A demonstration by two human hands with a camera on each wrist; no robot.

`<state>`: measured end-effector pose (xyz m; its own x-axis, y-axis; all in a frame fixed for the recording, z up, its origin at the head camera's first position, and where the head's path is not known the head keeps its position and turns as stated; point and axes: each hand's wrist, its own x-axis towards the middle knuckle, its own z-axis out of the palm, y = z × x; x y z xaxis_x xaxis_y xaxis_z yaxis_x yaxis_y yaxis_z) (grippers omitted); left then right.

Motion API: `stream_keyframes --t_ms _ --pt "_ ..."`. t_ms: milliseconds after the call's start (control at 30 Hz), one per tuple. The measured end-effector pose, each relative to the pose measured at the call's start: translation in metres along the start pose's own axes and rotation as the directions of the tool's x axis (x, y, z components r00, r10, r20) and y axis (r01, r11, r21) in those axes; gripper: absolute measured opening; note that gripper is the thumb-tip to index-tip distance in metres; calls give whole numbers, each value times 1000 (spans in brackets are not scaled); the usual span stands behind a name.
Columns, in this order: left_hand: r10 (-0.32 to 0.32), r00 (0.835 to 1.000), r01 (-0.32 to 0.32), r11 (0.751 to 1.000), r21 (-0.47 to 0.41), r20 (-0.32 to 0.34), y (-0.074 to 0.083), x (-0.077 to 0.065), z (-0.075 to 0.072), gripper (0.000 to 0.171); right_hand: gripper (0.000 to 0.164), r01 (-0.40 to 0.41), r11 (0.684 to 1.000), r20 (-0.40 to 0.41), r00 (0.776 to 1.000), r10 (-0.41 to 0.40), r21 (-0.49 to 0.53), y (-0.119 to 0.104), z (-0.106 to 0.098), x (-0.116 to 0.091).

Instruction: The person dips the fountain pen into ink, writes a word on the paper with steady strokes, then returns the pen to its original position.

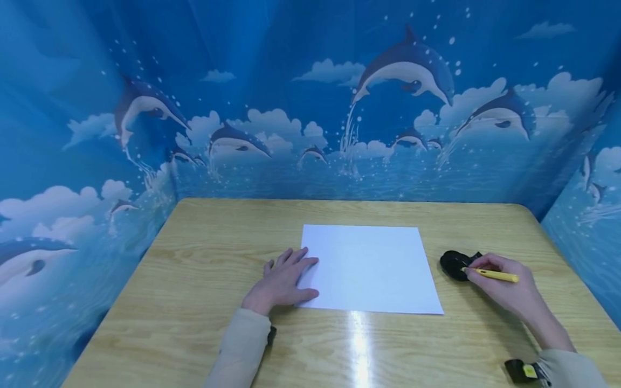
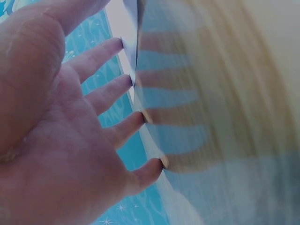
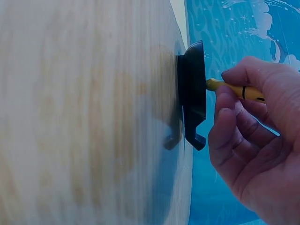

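A white sheet of paper point(image 1: 366, 269) lies flat on the wooden table. My left hand point(image 1: 283, 280) rests at its left edge, fingers spread, with thumb and index finger over the paper; in the left wrist view the fingertips point(image 2: 152, 171) touch the tabletop. On the right, my right hand point(image 1: 504, 283) pinches a slim yellow pen point(image 1: 497, 275) between thumb and fingers. The pen's tip is at a small black dish point(image 1: 452, 264) with a short bent handle or spout. From the right wrist view, the dish point(image 3: 193, 79) stands on the table and the pen tip meets its rim side.
The light wood table point(image 1: 208, 258) has rounded far corners. A blue curtain point(image 1: 291, 178) printed with dolphins and clouds hangs behind it and along both sides. Small black devices sit at both wrists, the right one point(image 1: 521, 372) with a yellow patch.
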<state>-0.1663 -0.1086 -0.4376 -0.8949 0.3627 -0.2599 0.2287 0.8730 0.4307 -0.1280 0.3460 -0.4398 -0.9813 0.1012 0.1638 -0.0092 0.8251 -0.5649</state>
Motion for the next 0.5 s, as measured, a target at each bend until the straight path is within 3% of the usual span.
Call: stream_keyframes --t_ms 500 --pt "-1 1000 1 1000 -12 -8 1 0 0 68 11 -7 1000 37 999 8 -18 3 4 0"
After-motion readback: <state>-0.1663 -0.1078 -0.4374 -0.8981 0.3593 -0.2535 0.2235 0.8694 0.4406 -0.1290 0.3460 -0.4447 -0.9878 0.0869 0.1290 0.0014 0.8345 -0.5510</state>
